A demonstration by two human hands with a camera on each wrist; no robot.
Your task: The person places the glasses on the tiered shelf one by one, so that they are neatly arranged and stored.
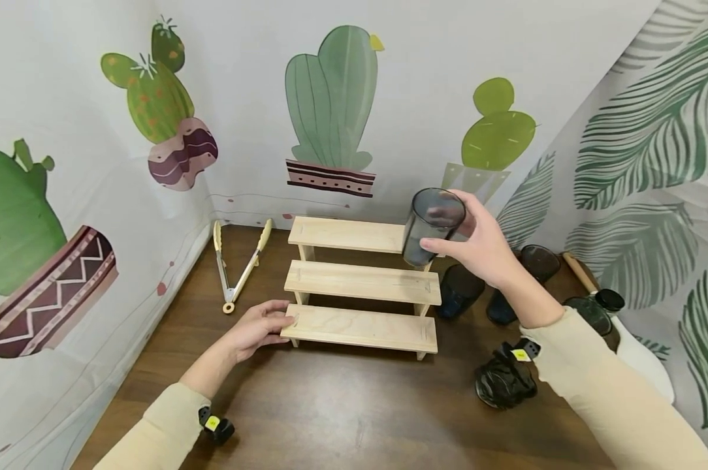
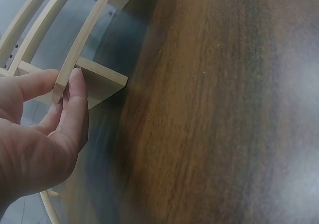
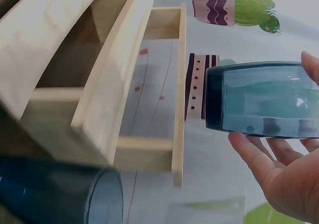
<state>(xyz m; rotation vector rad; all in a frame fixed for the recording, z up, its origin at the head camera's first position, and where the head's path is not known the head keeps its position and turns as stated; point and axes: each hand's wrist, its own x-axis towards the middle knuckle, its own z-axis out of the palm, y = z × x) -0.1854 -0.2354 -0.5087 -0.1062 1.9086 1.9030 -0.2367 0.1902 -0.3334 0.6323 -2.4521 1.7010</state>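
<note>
Right hand (image 1: 480, 240) grips the cup (image 1: 423, 230), probably light, stiff, slippery and breakable, best held around mid-wall, while the left hand (image 1: 261, 329) pinches one end of the wooden rack (image 1: 360, 328).

In your right hand (image 1: 477, 243), the glass (image 1: 416, 230) is smoky blue; at your left hand (image 1: 262, 331), the rack (image 1: 362, 282) is pale-grained, the tongs (image 1: 229, 292) beyond cream and silver. Beneath both, the bench (image 1: 330, 408) is streaked brown; ahead, green cacti (image 1: 342, 98) pattern the white backdrop (image 1: 415, 98).

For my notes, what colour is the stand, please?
The stand is pale beige wood, clearest in the head view.
</note>
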